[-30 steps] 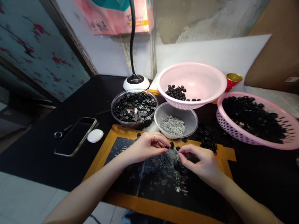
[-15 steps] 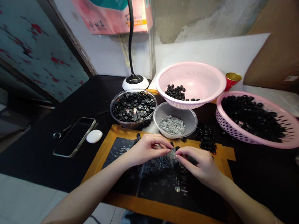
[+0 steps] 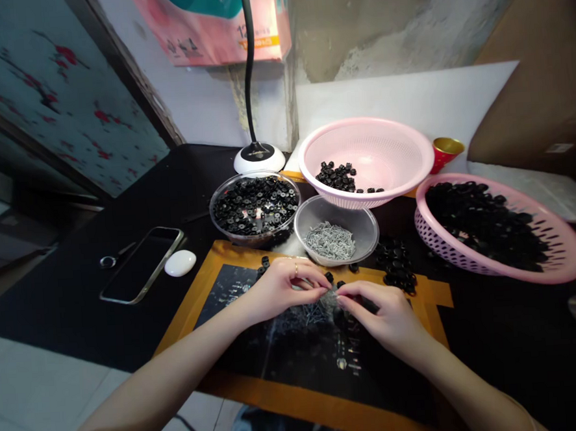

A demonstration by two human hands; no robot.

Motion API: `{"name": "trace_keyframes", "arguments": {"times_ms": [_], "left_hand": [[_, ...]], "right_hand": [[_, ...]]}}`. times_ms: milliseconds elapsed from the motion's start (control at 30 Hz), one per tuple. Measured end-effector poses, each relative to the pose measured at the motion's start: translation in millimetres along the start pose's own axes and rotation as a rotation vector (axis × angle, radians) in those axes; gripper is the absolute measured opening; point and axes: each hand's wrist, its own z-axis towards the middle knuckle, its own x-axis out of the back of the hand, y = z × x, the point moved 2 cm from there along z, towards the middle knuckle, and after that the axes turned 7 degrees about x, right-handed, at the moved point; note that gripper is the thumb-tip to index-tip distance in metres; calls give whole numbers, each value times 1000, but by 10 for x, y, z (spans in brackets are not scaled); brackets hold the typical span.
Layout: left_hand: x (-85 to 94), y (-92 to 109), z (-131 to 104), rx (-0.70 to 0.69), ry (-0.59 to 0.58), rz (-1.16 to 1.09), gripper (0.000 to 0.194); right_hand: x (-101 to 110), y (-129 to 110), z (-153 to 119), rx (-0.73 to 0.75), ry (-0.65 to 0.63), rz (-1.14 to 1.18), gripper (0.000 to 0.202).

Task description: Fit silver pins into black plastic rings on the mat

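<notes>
My left hand point(image 3: 292, 285) is closed in a pinch, its fingertips near small black parts, and what it holds is too small to make out. Facing it, my right hand point(image 3: 376, 304) also pinches something I cannot make out. The fingertips of both are close together over the dark mat point(image 3: 297, 358). Loose silver screws point(image 3: 314, 311) lie on the mat just below my left fingers. Behind the hands, a clear bowl point(image 3: 367, 227) holds many more silver screws point(image 3: 329, 240). A pile of black parts point(image 3: 397, 267) sits behind my right hand.
A round clear container point(image 3: 255, 204) of black washers stands back left, beside a lamp point(image 3: 259, 157). Two pink baskets point(image 3: 386, 154) point(image 3: 570, 250) hold black parts. A phone point(image 3: 142, 263) and a white oval object point(image 3: 180, 263) lie left; a red cup point(image 3: 446, 154) stands behind.
The whole view has shifted very slightly. Both hands keep nearly the same pinched pose and place over the mat.
</notes>
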Motion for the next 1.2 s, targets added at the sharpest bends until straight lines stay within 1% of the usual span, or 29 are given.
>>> {"name": "trace_keyframes", "arguments": {"times_ms": [67, 133, 200, 300, 433, 567, 633, 733, 833, 900, 1033, 1100, 1200], "left_hand": [[7, -60, 6, 116, 23, -94, 16], [20, -108, 14, 212, 16, -157, 18], [36, -131, 24, 240, -4, -147, 18], [64, -132, 36, 219, -10, -103, 19], [69, -115, 33, 250, -29, -208, 23], [41, -89, 26, 256, -47, -368, 20], [22, -88, 23, 266, -52, -420, 21], [-2, -91, 21, 267, -50, -459, 22], [-10, -70, 25, 225, -40, -443, 17], [-13, -46, 31, 191, -43, -407, 15], [-32, -12, 31, 121, -28, -363, 17], [-52, -20, 21, 136, -18, -385, 19], [-83, -51, 5, 207, -3, -460, 23]], "right_hand": [[4, -4, -1, 88, 63, -53, 10], [-2, -5, -2, 157, 95, -81, 10], [-9, 4, -1, 167, 102, -76, 10], [-7, 23, -1, 105, 116, -36, 10], [15, 44, -20, -36, 146, 64, 11], [29, 59, -30, -220, 188, 306, 7], [32, 55, -21, -272, 215, 425, 6], [38, 31, -1, -300, 230, 553, 8], [45, -2, 11, -328, 228, 642, 6], [48, -18, 15, -342, 219, 680, 6], [41, -3, 13, -369, 204, 702, 8], [38, 23, 8, -392, 228, 698, 9], [35, 48, 11, -394, 241, 691, 10]]}}
